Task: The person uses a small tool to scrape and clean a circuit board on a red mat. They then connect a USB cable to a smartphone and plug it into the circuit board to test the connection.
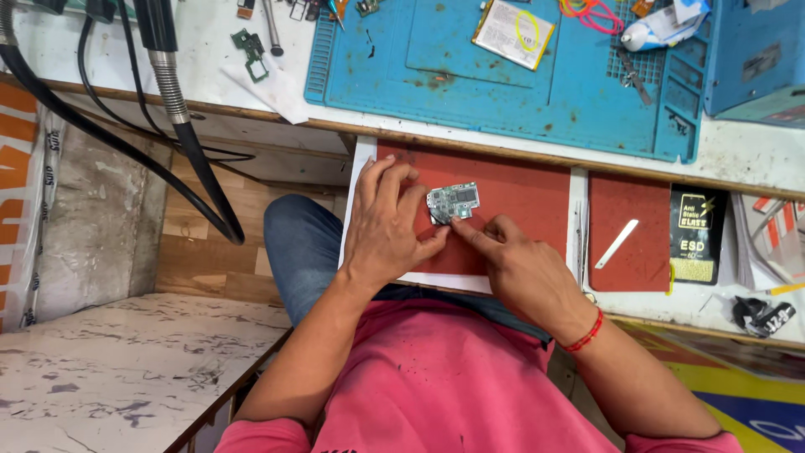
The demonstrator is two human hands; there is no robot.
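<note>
At frame centre the left hand [387,225] and right hand [513,262] pinch a small green circuit board [453,201] over a red rectangular mat [520,197]. A white plastic strip [616,244] lies right; a blue silicone work mat [503,80] covers the surface above.

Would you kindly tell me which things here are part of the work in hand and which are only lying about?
In hand:
left hand
right hand
small green circuit board
red rectangular pad

Lying about:
blue silicone work mat
white flat plastic pry stick
black hose
second green circuit board
</note>
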